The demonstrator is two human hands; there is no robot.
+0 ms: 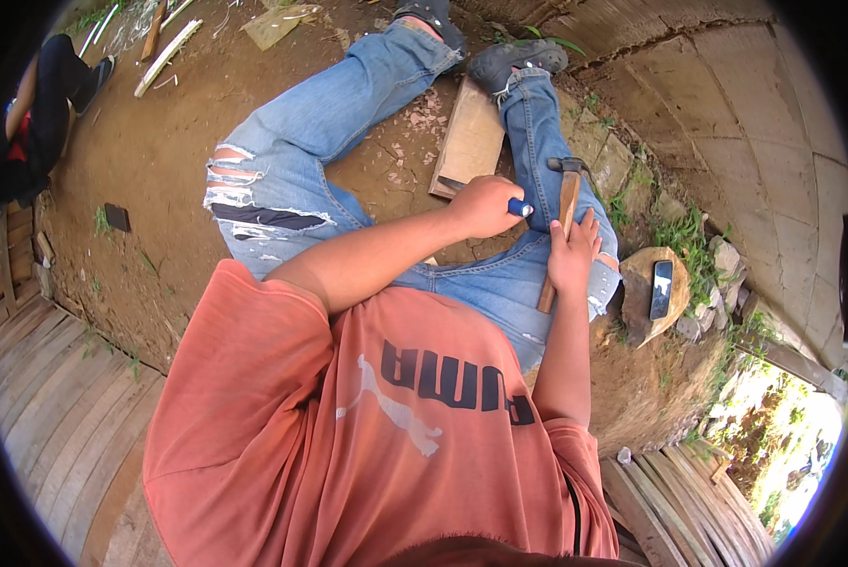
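My left hand [485, 206] is closed round a chisel with a blue handle [519, 207]. Its dark metal blade [450, 183] points left, by the near end of a wooden board [473, 134] that lies on the dirt between my legs. On my right thigh, a hammer [569, 194] rests with its dark head away from me and its wooden handle toward my lap. My right hand [571, 263] lies over that handle, the thumb across it and the fingers stretched out flat on my jeans [528, 293].
At right, a phone [662, 288] lies on a cut log [640, 321] beside stones and weeds. A curved wall [726, 123] rises beyond. Another person [51, 113] sits at far left. Wood strips [167, 59] and a dark flat object [117, 217] lie on the dirt.
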